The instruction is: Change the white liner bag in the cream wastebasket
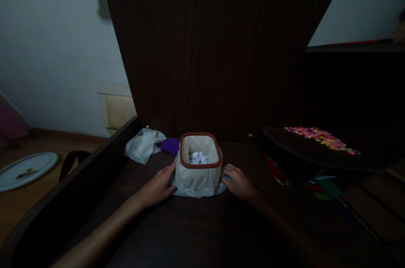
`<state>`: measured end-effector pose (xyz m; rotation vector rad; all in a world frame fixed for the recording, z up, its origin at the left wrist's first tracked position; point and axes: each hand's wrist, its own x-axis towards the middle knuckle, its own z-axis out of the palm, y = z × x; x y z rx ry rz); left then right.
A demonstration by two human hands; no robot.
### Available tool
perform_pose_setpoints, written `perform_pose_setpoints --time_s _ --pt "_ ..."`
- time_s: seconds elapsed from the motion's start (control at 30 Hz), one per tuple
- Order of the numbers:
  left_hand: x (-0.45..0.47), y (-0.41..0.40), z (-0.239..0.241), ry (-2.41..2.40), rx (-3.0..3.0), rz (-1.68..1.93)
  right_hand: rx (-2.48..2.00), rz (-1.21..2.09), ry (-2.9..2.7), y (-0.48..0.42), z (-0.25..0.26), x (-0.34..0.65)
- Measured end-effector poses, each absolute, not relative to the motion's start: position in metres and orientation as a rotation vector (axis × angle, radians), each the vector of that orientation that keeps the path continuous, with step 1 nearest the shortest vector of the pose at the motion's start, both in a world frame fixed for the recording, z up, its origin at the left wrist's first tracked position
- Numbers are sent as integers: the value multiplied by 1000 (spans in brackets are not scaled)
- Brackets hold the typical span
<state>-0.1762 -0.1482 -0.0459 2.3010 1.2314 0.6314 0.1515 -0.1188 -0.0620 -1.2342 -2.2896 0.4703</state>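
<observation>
A small wastebasket (201, 166) with a reddish-brown rim, a whitish plastic liner (198, 182) draped over its sides and crumpled paper scraps (198, 158) inside, stood upright on a dark wooden tabletop (177, 230). The left hand (163, 182) and right hand (238, 180), apart from each other, flanked it low against the liner, but whether either had closed on the plastic could not be told. Beyond the left hand lay a purple piece (171, 146) and a crumpled plastic bag (144, 145), before a tall dark wood panel (202, 57)
</observation>
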Motion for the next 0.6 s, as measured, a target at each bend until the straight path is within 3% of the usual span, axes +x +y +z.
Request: perform_pose_setpoints --time_s 0.17,0.4,0.6 --pt "-183 -155 -21 1348 2310 565 -1274 473 -2139 -123 -47 154" --pt "-196 -164 1 1293 2266 924 -1155 692 -1835 -134 -40 158" --pt "-192 -144 6 1232 2240 1204 -978 886 -1212 -119 -26 143"
